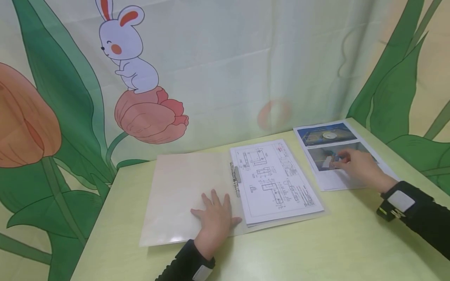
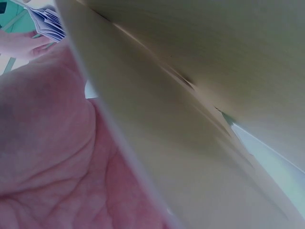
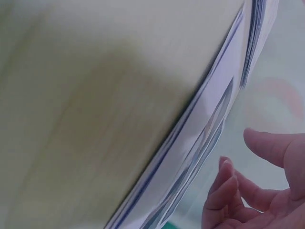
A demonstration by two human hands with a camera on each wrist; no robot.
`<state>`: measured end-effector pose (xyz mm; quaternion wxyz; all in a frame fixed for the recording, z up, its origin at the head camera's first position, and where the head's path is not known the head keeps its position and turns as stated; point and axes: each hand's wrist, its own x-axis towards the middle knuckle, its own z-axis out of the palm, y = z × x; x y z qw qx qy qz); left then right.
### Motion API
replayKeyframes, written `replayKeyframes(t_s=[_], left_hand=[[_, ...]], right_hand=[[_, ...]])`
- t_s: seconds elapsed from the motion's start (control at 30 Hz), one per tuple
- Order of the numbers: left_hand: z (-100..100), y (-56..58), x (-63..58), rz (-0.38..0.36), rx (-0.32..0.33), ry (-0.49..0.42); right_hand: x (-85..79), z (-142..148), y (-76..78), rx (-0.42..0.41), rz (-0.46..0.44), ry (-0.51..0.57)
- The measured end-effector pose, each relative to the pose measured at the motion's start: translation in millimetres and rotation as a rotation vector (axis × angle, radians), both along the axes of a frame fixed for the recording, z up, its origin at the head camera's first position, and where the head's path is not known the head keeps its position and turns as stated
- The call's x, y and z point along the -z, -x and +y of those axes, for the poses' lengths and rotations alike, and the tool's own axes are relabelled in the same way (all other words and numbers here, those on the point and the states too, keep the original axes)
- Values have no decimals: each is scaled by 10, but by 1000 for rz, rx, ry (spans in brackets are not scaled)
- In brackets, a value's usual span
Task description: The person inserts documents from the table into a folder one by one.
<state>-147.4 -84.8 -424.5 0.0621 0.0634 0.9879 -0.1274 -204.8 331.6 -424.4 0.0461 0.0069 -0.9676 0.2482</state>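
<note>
Plainly, in the head view, the left hand (image 1: 214, 220) lies with its fingers spread on the bare left side of an open, pale folder (image 1: 183, 191), gripping nothing. The folder lies on a light yellow-green table (image 1: 309, 249); near its spine sits a metal clip (image 1: 235, 179), and on its right side rest sheets of technical drawings (image 1: 258, 205), with line figures and small text. To the right of these, well apart from the left hand, lies a photo sheet (image 1: 330, 184) bearing two pictures. The right hand (image 1: 360, 166) is over the lower picture — its fingers bent, the thumb near them. Behind the table hangs a cloth (image 1: 218, 78) printed with a white rabbit and tulips.

In the left wrist view, the palm fills the lower left beside a long pale edge; a paper stack shows at the upper left, by the fingers.

In the right wrist view, the thumb and the loosely bent fingers stand apart — nothing shows between them — and the photo sheet lies on the table just beside the hand.
</note>
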Motion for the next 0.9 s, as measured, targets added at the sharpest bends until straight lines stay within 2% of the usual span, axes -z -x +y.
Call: replayKeyframes(t_s=[0.23,0.57,0.67,0.9], left_hand=[[-1,-3,-1,-4,-2,-1],[6,0,-11,-12,-9,8],[8,-7,-16,-13,-8,9],[-1,0,1,-17,-11,-2]], right_hand=[[40,328,-21,39,-28,-31],[89,647,-101,165,3,-106],[65,717,-117,189,-29,-120],[33,829,-146,162,-146,-135]])
